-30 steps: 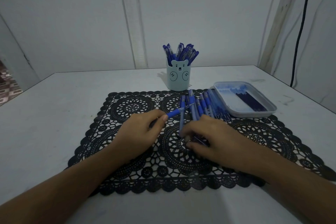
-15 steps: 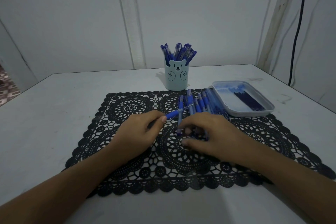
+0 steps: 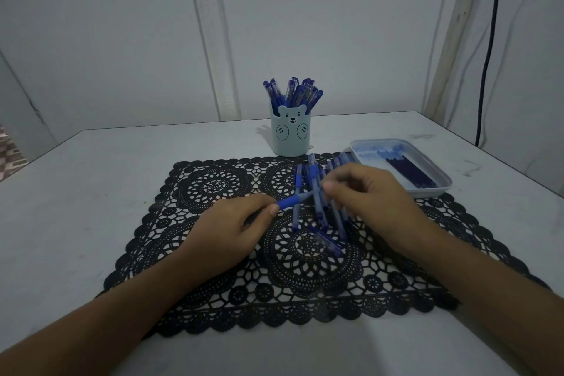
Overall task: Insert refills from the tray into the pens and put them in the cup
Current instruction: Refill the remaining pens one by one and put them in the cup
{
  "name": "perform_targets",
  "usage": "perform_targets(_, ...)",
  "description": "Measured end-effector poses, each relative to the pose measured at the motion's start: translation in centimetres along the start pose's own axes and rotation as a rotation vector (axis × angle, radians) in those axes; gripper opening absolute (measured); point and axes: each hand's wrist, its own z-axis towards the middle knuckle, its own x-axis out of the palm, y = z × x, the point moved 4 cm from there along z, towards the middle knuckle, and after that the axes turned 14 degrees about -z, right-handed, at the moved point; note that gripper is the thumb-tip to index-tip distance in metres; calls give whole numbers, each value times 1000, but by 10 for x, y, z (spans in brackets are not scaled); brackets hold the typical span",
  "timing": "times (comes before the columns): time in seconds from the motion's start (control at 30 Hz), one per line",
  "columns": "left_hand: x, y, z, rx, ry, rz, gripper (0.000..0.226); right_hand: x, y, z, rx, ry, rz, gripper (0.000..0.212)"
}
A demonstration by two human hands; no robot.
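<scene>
My left hand grips a blue pen by its barrel, the blue grip end pointing right and slightly up. My right hand pinches the tip end of that same pen above the mat. Several loose blue pens lie in a row on the black lace mat, partly hidden under my right hand. A pen cap lies on the mat in front of them. The pale blue bear cup stands behind the mat, holding several pens. A white tray at the right holds dark refills.
The white table ends at a wall close behind the cup. A black cable hangs down the right wall. The tray's left edge touches the row of loose pens.
My right hand has lifted off the mat and moved up to the tip of the pen held by my left hand. A cap now lies uncovered on the mat.
</scene>
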Motion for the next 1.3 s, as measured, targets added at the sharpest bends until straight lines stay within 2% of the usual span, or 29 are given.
perform_targets(0.1,-2,4,1,-39,-41,-9,23,-20,-16,8,133,-116,251,15)
perform_targets(0.2,-2,8,2,-87,-72,-14,13,-47,-33,16,227,-409,383,17)
perform_targets(0.27,-3,9,3,-117,-92,-12,12,-62,-38,16,182,-607,226,16)
perform_targets(0.33,-3,10,3,-142,-102,-14,13,-65,-33,13,45,-696,-97,10)
perform_targets(0.4,-4,10,3,-153,-99,-19,13,-56,-30,12,-91,-662,-398,8)
perform_targets(0.5,-3,8,3,-140,-91,-16,12,-36,-37,19,-180,-519,-707,8)
perform_targets(0.63,-3,7,2,-124,-87,-21,12,-19,-46,23,-196,-343,-966,8)
perform_targets(0.7,-3,7,2,-116,-85,-21,12,-15,-48,21,-207,-315,-1050,9)
perform_targets(0.8,-3,7,2,-110,-81,-18,12,-16,-46,20,-220,-339,-1035,14)
perform_targets(0.9,-3,7,2,-103,-81,-12,12,-27,-42,23,-220,-432,-909,16)
perform_targets(1.0,-3,7,2,-104,-81,-13,12,-47,-52,33,-103,-455,-842,14)
perform_targets(1.13,-2,5,3,-107,-80,-17,12,-63,-82,44,165,-254,-845,15)
perform_targets(1.3,-2,4,3,-107,-77,-16,12,-62,-81,53,224,-20,-811,20)
